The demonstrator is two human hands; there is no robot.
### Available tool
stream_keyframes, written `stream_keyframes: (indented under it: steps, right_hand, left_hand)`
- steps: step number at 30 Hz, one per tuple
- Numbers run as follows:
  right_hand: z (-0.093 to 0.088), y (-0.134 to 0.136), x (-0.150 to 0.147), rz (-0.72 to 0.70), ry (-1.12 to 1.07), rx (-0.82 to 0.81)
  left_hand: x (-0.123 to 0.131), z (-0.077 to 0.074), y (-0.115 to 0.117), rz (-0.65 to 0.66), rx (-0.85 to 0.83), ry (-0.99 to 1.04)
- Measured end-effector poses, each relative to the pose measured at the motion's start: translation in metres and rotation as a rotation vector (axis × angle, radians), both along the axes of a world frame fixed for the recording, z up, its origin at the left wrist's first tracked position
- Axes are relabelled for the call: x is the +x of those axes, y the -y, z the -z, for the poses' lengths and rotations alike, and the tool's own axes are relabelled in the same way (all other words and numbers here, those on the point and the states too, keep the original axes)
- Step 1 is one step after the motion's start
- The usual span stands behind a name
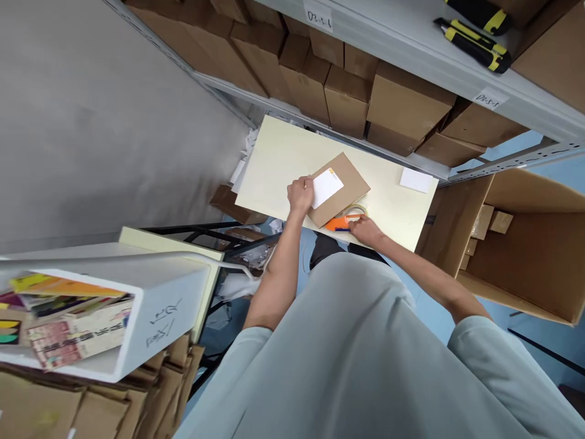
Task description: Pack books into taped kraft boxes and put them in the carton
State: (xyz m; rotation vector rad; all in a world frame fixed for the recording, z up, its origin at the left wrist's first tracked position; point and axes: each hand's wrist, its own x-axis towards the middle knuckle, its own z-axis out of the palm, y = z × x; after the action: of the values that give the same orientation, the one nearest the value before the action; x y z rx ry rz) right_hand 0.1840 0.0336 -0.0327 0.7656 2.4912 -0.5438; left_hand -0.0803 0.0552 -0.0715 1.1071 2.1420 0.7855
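A flat brown cardboard box (350,181) with a white label (325,187) lies tilted on the pale yellow table (278,152). My left hand (300,195) is closed at the box's left edge, beside the label; its fingertips are partly hidden. At the table's front edge, my right hand (364,230) is closed on an orange tool (337,224), whose type I cannot make out. A roll of tape (355,210) lies between the box and my right hand, partly covered.
White papers (415,180) lie at the table's right end. Behind stands a metal shelf (411,58) with cardboard boxes and cutter knives (475,46). An open carton (525,262) is at right, a white bin (159,311) with packets at left.
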Motion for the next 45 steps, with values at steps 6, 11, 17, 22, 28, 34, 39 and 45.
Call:
stream_keyframes:
  steps: [6, 11, 17, 22, 28, 34, 39, 45]
  right_hand:
    - [0.012, 0.038, -0.003, 0.114, -0.037, 0.013]
    - [0.016, 0.063, 0.022, 0.169, -0.066, -0.071]
    - [-0.008, 0.067, 0.095, 0.3, 0.017, -0.055]
    - [-0.039, 0.02, 0.187, 0.292, 0.221, 0.053]
    - [-0.031, -0.077, 0.168, 0.241, 0.199, 0.193]
    - [-0.017, -0.129, 0.099, 0.2, 0.119, 0.198]
    - [-0.019, -0.114, 0.095, 0.145, 0.159, 0.191]
    - [-0.016, -0.054, 0.09, 0.07, 0.148, 0.114]
  left_hand:
    - [0.04, -0.005, 0.014, -0.129, 0.072, -0.228]
    - [0.037, -0.002, 0.016, -0.128, 0.061, -0.262]
    - [0.038, -0.004, 0.015, -0.114, 0.014, -0.262]
    - [0.032, 0.002, 0.015, -0.076, -0.025, -0.197]
    - [0.03, -0.003, 0.014, -0.034, -0.055, -0.118]
    - [0.038, -0.01, 0.01, -0.072, -0.03, -0.32]
    - [0.034, -0.016, 0.003, -0.001, -0.066, -0.333]
    - [0.019, -0.004, -0.026, 0.143, 0.079, -0.227]
